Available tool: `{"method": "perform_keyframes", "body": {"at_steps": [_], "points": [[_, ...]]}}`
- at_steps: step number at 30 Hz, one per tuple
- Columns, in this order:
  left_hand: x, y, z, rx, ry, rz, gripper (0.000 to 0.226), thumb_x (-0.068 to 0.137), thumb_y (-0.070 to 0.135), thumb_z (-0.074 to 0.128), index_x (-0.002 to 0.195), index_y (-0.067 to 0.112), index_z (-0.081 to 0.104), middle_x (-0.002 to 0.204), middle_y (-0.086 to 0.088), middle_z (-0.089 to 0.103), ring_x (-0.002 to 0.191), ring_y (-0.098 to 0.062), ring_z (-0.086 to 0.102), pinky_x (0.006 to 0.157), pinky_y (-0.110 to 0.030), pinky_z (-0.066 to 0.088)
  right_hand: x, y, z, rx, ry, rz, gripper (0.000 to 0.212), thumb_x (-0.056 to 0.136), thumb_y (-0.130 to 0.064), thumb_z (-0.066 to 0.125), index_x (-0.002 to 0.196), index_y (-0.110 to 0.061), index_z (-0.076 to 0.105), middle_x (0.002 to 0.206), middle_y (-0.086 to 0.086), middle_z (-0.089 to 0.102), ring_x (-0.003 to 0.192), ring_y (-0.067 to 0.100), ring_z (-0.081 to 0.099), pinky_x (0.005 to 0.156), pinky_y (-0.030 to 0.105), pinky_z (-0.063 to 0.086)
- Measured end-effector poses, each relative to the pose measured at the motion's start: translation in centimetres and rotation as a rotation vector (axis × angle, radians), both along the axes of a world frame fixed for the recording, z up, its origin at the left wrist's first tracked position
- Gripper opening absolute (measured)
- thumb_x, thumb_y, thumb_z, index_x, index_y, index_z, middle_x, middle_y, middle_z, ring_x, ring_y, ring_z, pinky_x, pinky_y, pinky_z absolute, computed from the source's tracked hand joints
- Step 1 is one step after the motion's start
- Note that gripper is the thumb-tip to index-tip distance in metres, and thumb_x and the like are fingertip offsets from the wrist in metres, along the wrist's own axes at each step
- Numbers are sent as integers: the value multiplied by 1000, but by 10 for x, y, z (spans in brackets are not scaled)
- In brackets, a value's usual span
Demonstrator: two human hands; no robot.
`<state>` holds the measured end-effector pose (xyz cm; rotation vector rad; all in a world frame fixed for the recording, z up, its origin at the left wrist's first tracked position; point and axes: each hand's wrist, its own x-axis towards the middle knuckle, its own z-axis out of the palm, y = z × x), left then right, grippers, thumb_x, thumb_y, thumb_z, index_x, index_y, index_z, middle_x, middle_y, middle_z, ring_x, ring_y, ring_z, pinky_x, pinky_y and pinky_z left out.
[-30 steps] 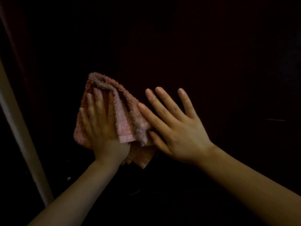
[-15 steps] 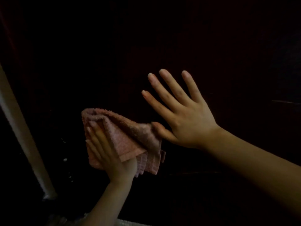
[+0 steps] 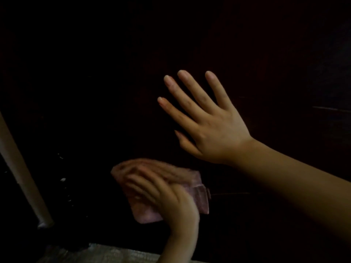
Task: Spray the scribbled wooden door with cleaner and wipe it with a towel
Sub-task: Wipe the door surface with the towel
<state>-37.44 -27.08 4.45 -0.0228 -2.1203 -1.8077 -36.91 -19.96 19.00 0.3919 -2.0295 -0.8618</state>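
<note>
The wooden door (image 3: 95, 82) fills the view and is very dark, so any scribbles on it are hard to make out. My left hand (image 3: 167, 198) presses a folded pink towel (image 3: 191, 192) flat against the door's lower part; both are motion-blurred. My right hand (image 3: 207, 122) rests flat on the door above and to the right of the towel, with its fingers spread and nothing in it. A few pale droplets or specks (image 3: 62, 179) show on the door to the left of the towel. No spray bottle is in view.
A pale door frame or post (image 3: 20, 175) runs diagonally down the left edge. A light grey strip of floor or threshold (image 3: 106, 253) shows under the door at the bottom. A faint scratch line (image 3: 330, 109) marks the door at the right.
My left hand has slid the towel down the door, from beside my right hand to well below it. My right hand has stayed flat on the door with its fingers spread.
</note>
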Motion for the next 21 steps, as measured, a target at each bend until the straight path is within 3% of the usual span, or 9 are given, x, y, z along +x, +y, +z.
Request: {"method": "perform_keyframes", "body": {"at_steps": [4, 8, 11, 13, 15, 16, 18, 20, 21], "points": [[-4, 11, 1, -452, 491, -16, 53, 95, 51, 18, 143, 29, 14, 144, -34, 5, 134, -48, -1, 106, -60, -3, 13, 17, 9, 38, -94, 73, 50, 97, -32, 31, 140, -8, 38, 146, 19, 34, 137, 33, 28, 113, 46, 12], [-23, -2, -43, -941, 998, 23, 49, 96, 50, 16, 143, 36, 16, 127, -19, 35, 128, -40, 13, 107, -61, -3, 43, 50, 12, 121, -176, 6, 49, 97, -29, 30, 141, -8, 35, 148, 17, 30, 138, 31, 26, 114, 45, 12], [-32, -7, -53, -1056, 1255, -71, 45, 93, 48, 30, 136, 36, 32, 124, -2, 42, 127, -29, 18, 111, -54, -2, 55, 62, 5, 135, -189, -33, 50, 96, -28, 35, 142, -8, 33, 148, 14, 24, 138, 30, 23, 114, 45, 11], [-33, -6, -48, -1137, 1360, -197, 67, 83, 47, 41, 144, 31, 20, 138, -1, 35, 137, -28, 12, 112, -49, -1, 58, 63, 3, 129, -186, -32, 53, 93, -28, 42, 142, -8, 34, 148, 15, 26, 138, 30, 24, 114, 46, 12], [-41, 2, -38, -1146, 1572, -329, 77, 81, 37, 38, 148, 17, 5, 155, -13, 6, 143, -30, -7, 115, -44, -5, 59, 64, 5, 138, -194, -17, 57, 89, -27, 48, 141, -7, 35, 147, 16, 32, 138, 29, 27, 114, 46, 15], [-44, 8, -29, -1142, 1663, -446, 71, 86, 30, 34, 148, 10, 4, 155, -17, -9, 142, -32, -12, 116, -44, -5, 61, 66, 8, 148, -198, -12, 57, 88, -27, 49, 140, -7, 36, 147, 16, 34, 138, 28, 28, 114, 45, 16], [-45, 19, -26, -1179, 1752, -750, 53, 97, 10, 18, 147, 7, 2, 154, -15, -18, 141, -31, -16, 117, -42, 6, 68, 72, 16, 150, -191, -24, 57, 89, -26, 48, 141, -7, 34, 147, 14, 31, 137, 26, 27, 113, 45, 16], [-41, 27, -22, -1033, 1634, -1329, 68, 94, -9, 10, 147, 29, -11, 155, 12, -15, 142, -11, -14, 118, -36, 6, 80, 84, 23, 131, -154, -55, 55, 91, -25, 44, 141, -7, 33, 148, 11, 27, 138, 25, 26, 113, 46, 15], [-37, 34, -10, -791, 1472, -1480, 81, 91, -16, 8, 144, 42, -9, 152, 27, -9, 140, 2, -11, 118, -31, -1, 87, 91, 26, 117, -139, -84, 55, 91, -26, 42, 142, -8, 31, 148, 10, 25, 138, 25, 25, 113, 47, 14]]}}
